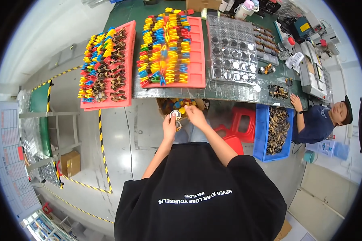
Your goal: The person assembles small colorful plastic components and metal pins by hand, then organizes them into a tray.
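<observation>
My left hand (pixel 169 127) is closed on a small round part (pixel 175 114) with a pale middle and a ring-like rim, held up in front of my lap. Just to its right, my right hand (pixel 196 117) has its fingers drawn together. Whatever is in that pinch is too small to make out. Beyond both hands, below the table edge, an open cardboard box (pixel 161 109) holds loose yellow, red and blue spring clips (pixel 176 104). A further small roundish thing hangs below my left fingers, unclear in kind.
On the green table (pixel 229 93) lie red trays (pixel 196 52) of coloured clips and a clear plastic tray (pixel 230 30) with round parts. At right stand a blue bin (pixel 260 136) of black-and-gold pieces, red stools (pixel 245 114) and a co-worker (pixel 318 120), one hand on the table.
</observation>
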`<state>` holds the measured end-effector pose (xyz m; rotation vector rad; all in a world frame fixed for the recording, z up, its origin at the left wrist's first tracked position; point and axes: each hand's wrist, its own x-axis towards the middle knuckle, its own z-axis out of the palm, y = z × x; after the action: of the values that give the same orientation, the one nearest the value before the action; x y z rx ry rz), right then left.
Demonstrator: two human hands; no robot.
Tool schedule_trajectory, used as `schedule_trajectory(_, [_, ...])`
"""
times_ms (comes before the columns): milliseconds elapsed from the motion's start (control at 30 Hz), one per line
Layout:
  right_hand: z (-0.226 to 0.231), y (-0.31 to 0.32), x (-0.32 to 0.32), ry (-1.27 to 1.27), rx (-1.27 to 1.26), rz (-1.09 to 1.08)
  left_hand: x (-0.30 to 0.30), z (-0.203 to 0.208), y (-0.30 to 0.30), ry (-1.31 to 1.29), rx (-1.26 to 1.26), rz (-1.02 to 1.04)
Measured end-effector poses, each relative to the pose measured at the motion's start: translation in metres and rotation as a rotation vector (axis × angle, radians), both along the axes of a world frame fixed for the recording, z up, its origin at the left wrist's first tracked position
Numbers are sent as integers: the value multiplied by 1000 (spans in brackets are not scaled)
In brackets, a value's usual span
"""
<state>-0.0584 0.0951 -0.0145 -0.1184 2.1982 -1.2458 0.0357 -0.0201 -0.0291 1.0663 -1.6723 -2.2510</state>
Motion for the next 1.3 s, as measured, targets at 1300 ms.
schedule_trajectory(1300, [27,215,-498,920,379,-93,-575,52,117,547,-1307,-759])
